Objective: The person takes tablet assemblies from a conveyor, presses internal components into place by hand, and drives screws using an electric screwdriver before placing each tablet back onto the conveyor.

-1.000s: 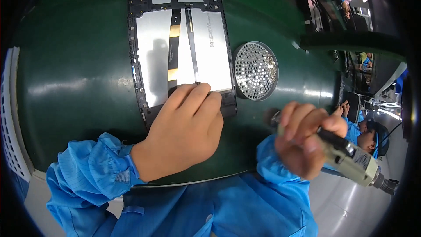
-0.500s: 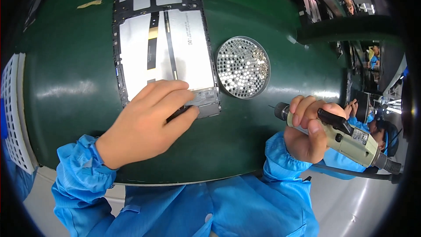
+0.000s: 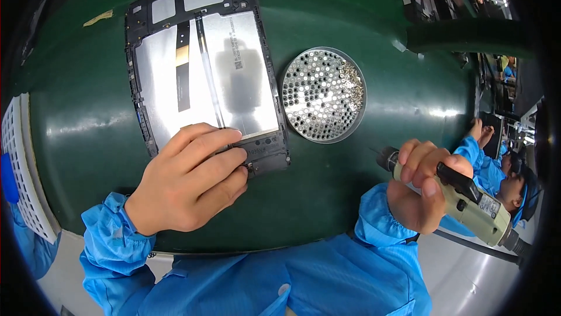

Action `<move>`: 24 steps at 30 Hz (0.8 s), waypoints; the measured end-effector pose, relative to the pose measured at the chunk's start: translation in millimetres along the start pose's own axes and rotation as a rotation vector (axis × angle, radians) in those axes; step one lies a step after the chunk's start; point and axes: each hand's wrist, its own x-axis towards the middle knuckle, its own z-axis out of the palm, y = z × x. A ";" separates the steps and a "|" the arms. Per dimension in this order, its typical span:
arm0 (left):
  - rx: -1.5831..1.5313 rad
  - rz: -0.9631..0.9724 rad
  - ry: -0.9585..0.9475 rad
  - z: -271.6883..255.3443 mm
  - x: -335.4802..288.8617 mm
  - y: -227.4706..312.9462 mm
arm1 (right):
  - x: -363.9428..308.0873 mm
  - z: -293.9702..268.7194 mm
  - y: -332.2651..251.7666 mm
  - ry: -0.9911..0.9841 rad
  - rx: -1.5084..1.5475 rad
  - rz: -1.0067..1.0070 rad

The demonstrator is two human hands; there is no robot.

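Note:
An opened tablet housing (image 3: 245,100), black-framed with a large silvery plate and dark flex cables, lies left of centre. My left hand (image 3: 190,181) is closed over its near edge, fingers bent and pressed together; what lies under the fingertips is hidden. My right hand (image 3: 423,181) is wrapped round a pale green electric screwdriver (image 3: 476,208). The dark chuck and thin bit point left, over the mat and apart from the housing. Beside the housing's right edge sits a round metal dish (image 3: 324,95) with rows of holes and small screws heaped at its right side.
A green mat (image 3: 327,199) covers the bench. At the left edge stands a white perforated tray (image 3: 26,164). A scrap of yellowish tape (image 3: 98,18) lies at the far left. On the right, a co-worker in blue (image 3: 491,176) sits near the screwdriver's cable.
The view has shifted, so the housing appears further left and the screwdriver lower right. My left fingers have drawn closer together at the housing's near edge. My right hand keeps its grip on the screwdriver.

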 end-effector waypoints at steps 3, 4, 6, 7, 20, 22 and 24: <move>0.028 0.011 0.009 2.8 -1.3 0.8 | -0.3 1.9 1.6 0.007 -0.017 0.016; 0.052 0.000 0.014 3.4 -1.4 2.2 | 0.0 2.4 2.2 0.002 -0.025 0.019; 0.056 -0.005 0.020 4.8 -2.4 3.4 | 0.2 3.9 3.6 0.007 -0.036 0.024; 0.064 -0.008 0.028 5.7 -2.6 3.4 | 0.3 4.3 4.1 0.010 -0.046 0.025; 0.125 -0.022 -0.034 0.0 1.2 9.6 | 1.5 6.9 4.5 0.038 -0.060 0.022; 0.139 -0.022 -0.065 -2.0 0.7 11.6 | 0.6 5.1 5.5 0.007 -0.029 0.041; 0.088 -0.020 -0.050 -1.9 1.0 6.3 | 0.3 4.4 6.4 0.022 -0.023 0.028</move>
